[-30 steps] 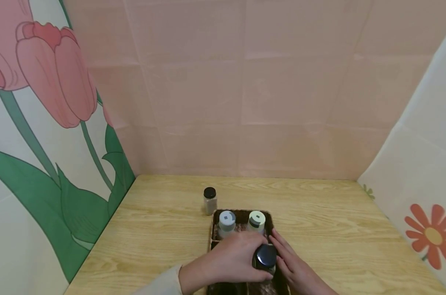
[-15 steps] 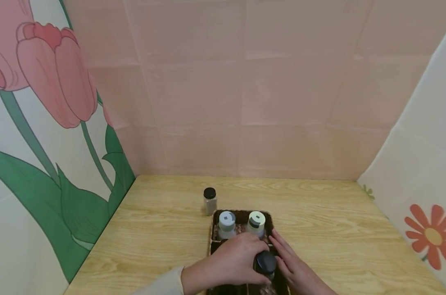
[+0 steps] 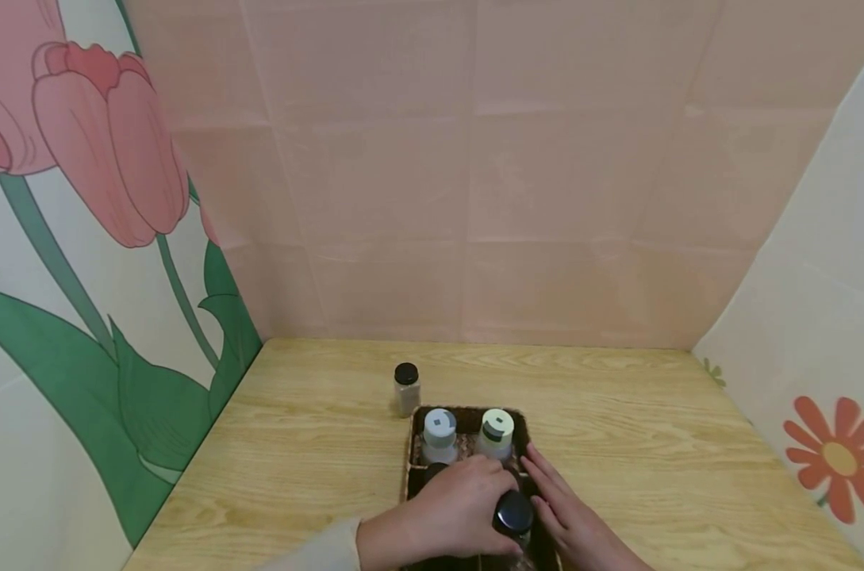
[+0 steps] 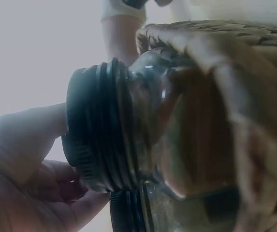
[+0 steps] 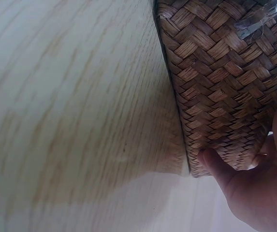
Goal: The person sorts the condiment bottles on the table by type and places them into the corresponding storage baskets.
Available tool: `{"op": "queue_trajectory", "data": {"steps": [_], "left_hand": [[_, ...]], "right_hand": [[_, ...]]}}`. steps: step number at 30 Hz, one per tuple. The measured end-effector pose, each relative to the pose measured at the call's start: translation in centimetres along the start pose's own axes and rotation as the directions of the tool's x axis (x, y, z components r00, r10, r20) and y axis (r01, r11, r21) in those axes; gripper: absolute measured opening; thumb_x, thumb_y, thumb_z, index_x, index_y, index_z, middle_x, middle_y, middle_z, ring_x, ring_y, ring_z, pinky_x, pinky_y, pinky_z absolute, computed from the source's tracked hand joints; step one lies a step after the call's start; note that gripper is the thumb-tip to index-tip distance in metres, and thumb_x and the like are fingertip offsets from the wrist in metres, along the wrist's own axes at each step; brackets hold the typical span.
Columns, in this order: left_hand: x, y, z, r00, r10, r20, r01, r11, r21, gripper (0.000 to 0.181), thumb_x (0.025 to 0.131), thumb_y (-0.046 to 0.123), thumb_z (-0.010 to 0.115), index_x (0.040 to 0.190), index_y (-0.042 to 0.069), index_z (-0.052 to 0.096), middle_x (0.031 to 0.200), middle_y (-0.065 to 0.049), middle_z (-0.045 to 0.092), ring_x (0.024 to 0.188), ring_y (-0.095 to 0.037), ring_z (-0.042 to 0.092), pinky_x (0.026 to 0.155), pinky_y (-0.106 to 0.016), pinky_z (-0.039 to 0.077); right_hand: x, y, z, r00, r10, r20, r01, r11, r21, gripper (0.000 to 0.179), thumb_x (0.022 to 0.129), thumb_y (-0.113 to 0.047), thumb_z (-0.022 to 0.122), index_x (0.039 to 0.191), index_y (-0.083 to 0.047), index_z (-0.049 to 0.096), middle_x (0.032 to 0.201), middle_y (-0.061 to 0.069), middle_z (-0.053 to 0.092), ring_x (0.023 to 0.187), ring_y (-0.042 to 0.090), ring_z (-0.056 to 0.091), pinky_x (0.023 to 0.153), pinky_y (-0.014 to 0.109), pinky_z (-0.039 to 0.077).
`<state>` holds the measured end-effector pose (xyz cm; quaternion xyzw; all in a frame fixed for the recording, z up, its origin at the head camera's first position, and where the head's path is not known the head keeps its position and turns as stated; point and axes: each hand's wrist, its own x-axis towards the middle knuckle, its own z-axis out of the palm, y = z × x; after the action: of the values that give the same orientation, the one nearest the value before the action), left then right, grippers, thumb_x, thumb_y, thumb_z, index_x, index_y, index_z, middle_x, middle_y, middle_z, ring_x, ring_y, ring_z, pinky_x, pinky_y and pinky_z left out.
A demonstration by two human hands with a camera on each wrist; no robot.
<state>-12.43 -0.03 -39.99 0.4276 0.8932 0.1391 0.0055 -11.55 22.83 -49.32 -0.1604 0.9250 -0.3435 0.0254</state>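
In the head view my left hand [image 3: 460,507] grips a black-lidded jar [image 3: 513,511] over the right middle of a woven basket [image 3: 524,432]. A glass jar with a ridged black lid [image 4: 99,130] and brown contents fills the left wrist view, the hand's thumb and fingers at its lid. Below it another black lid [image 4: 127,212] shows. My right hand [image 3: 577,519] lies along the basket's right side with its fingers straight. One of its digits presses on the brown weave in the right wrist view.
Two white-capped bottles, one on the left [image 3: 440,432] and one on the right [image 3: 497,432], stand in the basket's back section. Part of a dark lid [image 3: 435,470] shows behind my left hand. A black-capped shaker bottle [image 3: 406,390] stands on the wooden table [image 3: 317,428] behind the basket.
My left hand and the black-lidded jar have shifted slightly towards me, the jar sitting a little lower. More of the dark lid behind the hand shows. My right hand barely moves.
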Motion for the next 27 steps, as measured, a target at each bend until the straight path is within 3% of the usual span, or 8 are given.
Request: {"op": "queue_trajectory", "data": {"steps": [3, 13, 27], "left_hand": [[0.0, 0.1, 0.2, 1.000, -0.012, -0.002, 0.013, 1.000, 0.020, 0.048, 0.074, 0.055, 0.086, 0.105, 0.023, 0.072, 0.092, 0.015, 0.061, 0.081, 0.003, 0.051, 0.066, -0.010, 0.040], [0.1, 0.3, 0.9, 1.000, -0.004, -0.020, 0.005, 0.999, 0.045, 0.049, 0.072, 0.056, 0.088, 0.101, 0.020, 0.070, 0.088, 0.013, 0.060, 0.080, 0.001, 0.052, 0.064, -0.012, 0.040], [0.6, 0.3, 1.9, 0.996, -0.039, 0.085, 0.038, 0.999, 0.021, 0.053, 0.074, 0.059, 0.084, 0.109, 0.022, 0.070, 0.093, 0.012, 0.058, 0.082, 0.000, 0.053, 0.065, -0.015, 0.043]], "right_hand": [[0.1, 0.0, -0.1, 1.000, 0.016, 0.006, -0.016, 1.000, 0.003, 0.053, 0.108, -0.028, 0.049, 0.157, -0.011, 0.037, 0.168, 0.003, 0.023, 0.147, 0.013, 0.020, 0.115, 0.027, 0.035], [0.0, 0.2, -0.1, 1.000, -0.030, -0.006, 0.031, 0.999, 0.026, 0.053, 0.108, -0.029, 0.048, 0.157, -0.010, 0.038, 0.167, 0.007, 0.024, 0.146, 0.011, 0.020, 0.112, 0.019, 0.035], [0.2, 0.2, -0.4, 0.999, 0.000, 0.047, -0.002, 0.999, 0.047, 0.055, 0.109, -0.031, 0.046, 0.159, -0.011, 0.034, 0.168, 0.007, 0.019, 0.148, 0.023, 0.018, 0.114, 0.023, 0.034]]}}
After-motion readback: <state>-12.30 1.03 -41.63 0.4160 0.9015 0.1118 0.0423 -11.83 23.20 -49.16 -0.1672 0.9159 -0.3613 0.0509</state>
